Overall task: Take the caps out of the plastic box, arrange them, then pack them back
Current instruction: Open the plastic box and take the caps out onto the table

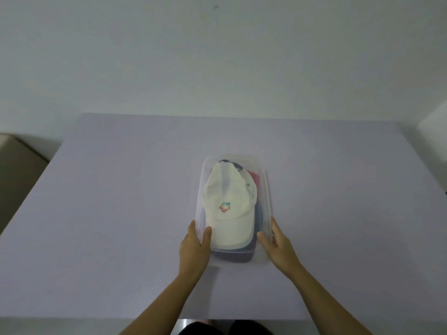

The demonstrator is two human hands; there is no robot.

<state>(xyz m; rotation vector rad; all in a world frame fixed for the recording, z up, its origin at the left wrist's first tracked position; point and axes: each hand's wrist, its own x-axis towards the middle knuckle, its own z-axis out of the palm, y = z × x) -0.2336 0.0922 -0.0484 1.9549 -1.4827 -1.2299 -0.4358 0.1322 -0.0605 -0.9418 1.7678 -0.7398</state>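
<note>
The plastic box (266, 189) sits on the table (108, 201). The left hand (194, 247) and right hand (278, 247) each clasp a side wall at its near end, thumb inside, fingers outside. Inside, 3 stacked caps show: a cream cap (227, 197) on top, a navy cap (232, 257) beneath, and a red cap (254, 178) at the far right.

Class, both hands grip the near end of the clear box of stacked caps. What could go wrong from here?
The left hand and right hand hold only the near end of the plastic box; if lifted so, its far end could tip and slip. The cream cap lies on top of darker caps; pulled out quickly, it may drag those along or crumple them.
</note>
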